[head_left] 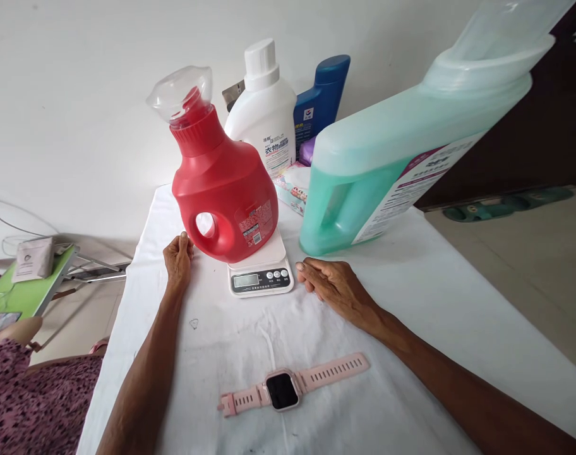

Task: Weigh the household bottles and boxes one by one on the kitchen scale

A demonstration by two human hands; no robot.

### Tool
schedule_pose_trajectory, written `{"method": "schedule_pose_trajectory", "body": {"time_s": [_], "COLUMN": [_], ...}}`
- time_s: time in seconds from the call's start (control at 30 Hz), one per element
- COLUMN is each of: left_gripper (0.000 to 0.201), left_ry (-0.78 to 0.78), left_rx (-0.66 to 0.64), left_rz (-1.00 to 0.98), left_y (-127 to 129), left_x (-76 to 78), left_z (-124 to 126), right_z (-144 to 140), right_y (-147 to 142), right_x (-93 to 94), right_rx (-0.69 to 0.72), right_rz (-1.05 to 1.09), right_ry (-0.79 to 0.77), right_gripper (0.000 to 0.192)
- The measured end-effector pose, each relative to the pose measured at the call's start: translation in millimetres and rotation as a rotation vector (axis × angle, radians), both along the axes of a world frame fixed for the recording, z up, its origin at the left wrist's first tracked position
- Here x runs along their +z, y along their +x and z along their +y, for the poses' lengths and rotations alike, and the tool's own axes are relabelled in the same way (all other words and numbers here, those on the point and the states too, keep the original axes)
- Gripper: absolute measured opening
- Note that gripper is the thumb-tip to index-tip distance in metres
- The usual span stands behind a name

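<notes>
Two hands loose, grasping nothing: left hand (pixel 178 258) beside red bottle (pixel 226 196) on scale (pixel 261 273); right hand (pixel 333 287) near green-liquid jug (pixel 387 164).

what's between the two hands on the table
In the head view, the small white kitchen scale lies between the left hand and right hand, with the red detergent bottle standing on it.

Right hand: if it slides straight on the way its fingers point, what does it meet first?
Probably the kitchen scale: the right hand lies flat on the cloth, fingertips aimed left at the scale's front corner, with only a small gap between them.
</notes>
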State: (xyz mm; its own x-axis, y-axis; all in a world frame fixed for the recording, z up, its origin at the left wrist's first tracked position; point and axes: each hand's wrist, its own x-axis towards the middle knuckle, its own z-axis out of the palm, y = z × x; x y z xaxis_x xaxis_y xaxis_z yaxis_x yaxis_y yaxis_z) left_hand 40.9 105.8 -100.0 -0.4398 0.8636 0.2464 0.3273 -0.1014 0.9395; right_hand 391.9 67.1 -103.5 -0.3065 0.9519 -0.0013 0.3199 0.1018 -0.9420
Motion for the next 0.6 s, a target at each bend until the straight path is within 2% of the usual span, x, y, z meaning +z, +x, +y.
{"method": "schedule_pose_trajectory", "body": {"time_s": [0.6], "left_gripper": [0.070], "left_ry": [-0.012], "left_rx": [0.055], "left_rz": [-0.033], "left_y": [1.6], "left_x": [2.5], "left_z": [-0.8], "right_z": [-1.6], "right_y": [-0.6], "right_x": [2.9], "right_rx": [0.003], "right_rz": [0.001], "right_ry": [0.004], "right_gripper": [0.053]}}
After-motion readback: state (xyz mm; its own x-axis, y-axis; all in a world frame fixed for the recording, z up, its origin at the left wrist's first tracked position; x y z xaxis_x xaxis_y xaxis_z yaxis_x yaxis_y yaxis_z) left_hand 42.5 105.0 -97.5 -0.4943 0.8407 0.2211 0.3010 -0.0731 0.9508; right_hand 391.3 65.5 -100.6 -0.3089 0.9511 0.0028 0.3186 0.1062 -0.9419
